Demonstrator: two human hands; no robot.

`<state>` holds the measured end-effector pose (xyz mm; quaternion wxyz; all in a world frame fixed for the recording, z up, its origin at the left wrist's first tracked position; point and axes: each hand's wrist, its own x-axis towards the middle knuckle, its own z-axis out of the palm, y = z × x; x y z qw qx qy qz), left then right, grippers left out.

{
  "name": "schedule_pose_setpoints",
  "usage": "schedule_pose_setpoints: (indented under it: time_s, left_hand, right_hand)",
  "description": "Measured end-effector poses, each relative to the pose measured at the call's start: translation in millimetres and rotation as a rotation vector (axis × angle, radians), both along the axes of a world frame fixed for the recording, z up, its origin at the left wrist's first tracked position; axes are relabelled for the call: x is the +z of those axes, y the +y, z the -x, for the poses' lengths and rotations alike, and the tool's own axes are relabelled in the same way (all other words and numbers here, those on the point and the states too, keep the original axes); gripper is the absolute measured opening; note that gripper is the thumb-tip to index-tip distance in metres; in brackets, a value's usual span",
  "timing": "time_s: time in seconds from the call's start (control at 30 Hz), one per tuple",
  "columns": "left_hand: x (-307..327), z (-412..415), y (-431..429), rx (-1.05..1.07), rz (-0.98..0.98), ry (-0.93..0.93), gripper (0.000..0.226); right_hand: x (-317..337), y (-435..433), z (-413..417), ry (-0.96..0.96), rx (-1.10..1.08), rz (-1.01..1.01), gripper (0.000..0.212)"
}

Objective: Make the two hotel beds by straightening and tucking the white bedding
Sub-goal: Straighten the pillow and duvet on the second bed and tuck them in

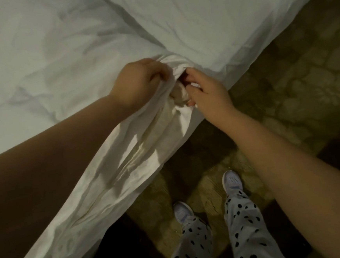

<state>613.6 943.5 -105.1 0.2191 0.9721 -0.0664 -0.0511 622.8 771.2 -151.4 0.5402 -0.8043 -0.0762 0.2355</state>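
Note:
A bed covered in wrinkled white bedding [61, 56] fills the upper left of the head view. Its side edge runs diagonally from the upper right down to the lower left. At that edge the white sheet [126, 152] is bunched into a tight gather. My left hand [139, 80] grips the gathered cloth from the bed side, fingers curled into the folds. My right hand [204, 91] pinches the same bunch from the floor side, fingertips buried in the cloth. Below the hands the sheet hangs down the bed's side in long folds.
A patterned carpet [295, 82] lies to the right of the bed. My feet in pale sneakers [231, 180] and spotted trousers [243, 220] stand on it close to the bed's edge. The bottom-left floor is dark.

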Motion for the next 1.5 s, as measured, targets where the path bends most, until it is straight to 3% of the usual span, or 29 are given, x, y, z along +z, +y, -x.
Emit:
schedule_pose_setpoints:
  time_s: [0.07,0.17,0.27,0.4,0.5,0.6,0.73,0.83,0.93,1.07,1.13,1.23,1.3,1.43,1.5]
  left_hand:
    - [-5,-3,2,0.038,-0.008,0.03,0.032]
    - [-7,-6,0,0.006,-0.048,0.024,0.035]
    - [-5,-8,-4,-0.028,-0.025,0.06,0.047]
    - [-5,-15,-11,-0.025,-0.128,0.094,0.031]
    - [5,-14,-15,-0.125,-0.162,0.05,0.044]
    - [6,-13,-9,-0.184,-0.252,0.01,0.048]
    - [4,-9,-27,0.077,0.1,0.086,0.03]
    - [7,-5,-38,0.057,0.04,0.005,0.028]
    - [-1,-4,-39,-0.096,-0.17,-0.125,0.039]
    - [-18,7,-39,-0.085,-0.365,0.003,0.06]
    - [-24,8,-37,-0.09,-0.434,0.0,0.051]
    - [-23,1,-41,-0.043,-0.45,0.026,0.035]
    - [-21,-2,-39,-0.045,-0.428,0.037,0.029]
    - [-14,-8,-28,-0.043,-0.248,0.056,0.026]
    - [-11,-9,-27,-0.068,-0.215,0.043,0.026]
  right_hand:
    - [2,11,-2,0.262,-0.209,-0.231,0.027]
    - [12,29,-7,0.565,-0.437,-0.376,0.011]
    - [8,40,-6,0.464,-0.409,-0.24,0.015]
    - [6,44,-5,0.376,-0.386,-0.065,0.02]
    - [16,39,10,0.372,-0.425,-0.183,0.024]
    - [29,31,36,0.5,-0.484,-0.335,0.023]
    - [37,28,13,0.692,-0.78,-0.63,0.012]
    - [37,24,-19,0.735,-0.963,-0.771,0.026]
    - [27,19,-21,0.727,-0.924,-0.682,0.032]
    - [22,-8,-17,0.631,-0.818,-0.613,0.013]
    - [22,-21,-13,0.516,-0.715,-0.428,0.006]
    - [15,-24,13,0.447,-0.568,-0.137,0.014]
    - [12,-17,40,0.518,-0.502,-0.046,0.019]
    - [12,-1,71,0.756,-0.371,-0.066,0.041]
    - [15,5,71,0.753,-0.36,-0.138,0.041]
